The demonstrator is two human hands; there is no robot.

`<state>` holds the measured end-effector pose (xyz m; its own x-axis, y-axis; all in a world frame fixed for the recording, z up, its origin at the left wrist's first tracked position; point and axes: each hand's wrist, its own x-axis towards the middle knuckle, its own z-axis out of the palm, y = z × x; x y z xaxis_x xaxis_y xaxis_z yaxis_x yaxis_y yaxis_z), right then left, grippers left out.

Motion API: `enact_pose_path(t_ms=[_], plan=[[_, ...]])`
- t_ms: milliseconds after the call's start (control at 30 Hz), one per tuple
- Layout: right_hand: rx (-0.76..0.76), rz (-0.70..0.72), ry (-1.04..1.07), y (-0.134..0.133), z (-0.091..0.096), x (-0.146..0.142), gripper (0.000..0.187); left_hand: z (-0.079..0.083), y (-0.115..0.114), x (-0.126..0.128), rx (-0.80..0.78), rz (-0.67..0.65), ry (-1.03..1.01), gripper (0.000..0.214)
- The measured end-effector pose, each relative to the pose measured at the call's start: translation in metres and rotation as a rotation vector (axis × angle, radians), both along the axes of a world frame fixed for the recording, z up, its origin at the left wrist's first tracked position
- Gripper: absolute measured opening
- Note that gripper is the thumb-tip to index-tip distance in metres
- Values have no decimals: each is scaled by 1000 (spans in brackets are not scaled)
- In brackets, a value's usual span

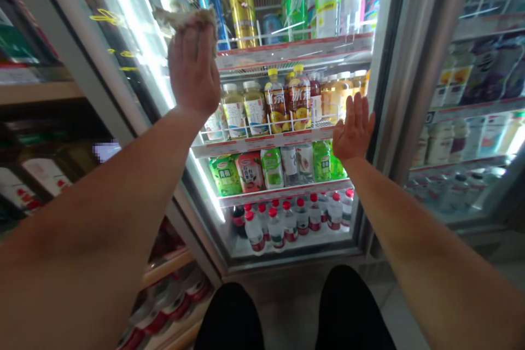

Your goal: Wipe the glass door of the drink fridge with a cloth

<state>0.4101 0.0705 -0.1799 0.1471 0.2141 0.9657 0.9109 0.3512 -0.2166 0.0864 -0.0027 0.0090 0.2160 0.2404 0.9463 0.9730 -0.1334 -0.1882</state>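
Note:
My left hand [192, 68] is raised against the glass door [361, 16] of a drinks fridge, pressing a crumpled pale cloth [182, 17] to the glass with its fingers. My right hand [353, 128] lies flat and open on the same glass near the door's right frame [388, 65], fingers spread upward. Behind the glass are shelves with cans [243, 15], yellow-capped tea bottles [275, 99], green cartons [225, 175] and red-capped white bottles [274, 227].
A second fridge door [476, 120] with more bottles stands to the right. Wooden shelves [36, 92] with goods are on the left, and red-labelled bottles [164, 311] sit low at the left. My dark-trousered knees [287, 311] are at the bottom.

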Motion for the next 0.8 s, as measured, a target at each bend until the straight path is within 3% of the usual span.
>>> enact_pose_path(t_ms=[133,200,367,433,600,733,800], plan=[[23,-2,1,0,0,0,61,-21,-7,-6,-178,-55,267,58],[29,-7,-1,0,0,0,61,-24,-13,-11,-196,-61,329,55],[-1,-21,0,-1,0,0,61,-14,-21,-26,36,-34,35,63],[-15,-15,0,-1,1,0,61,-15,-24,-29,30,-22,17,66],[-15,1,2,-1,1,0,62,-19,-32,-37,-156,3,161,59],[3,20,6,0,0,0,61,-19,-28,-41,-23,39,-51,71],[21,24,5,1,-1,0,62,-24,-26,-40,9,36,-58,71]])
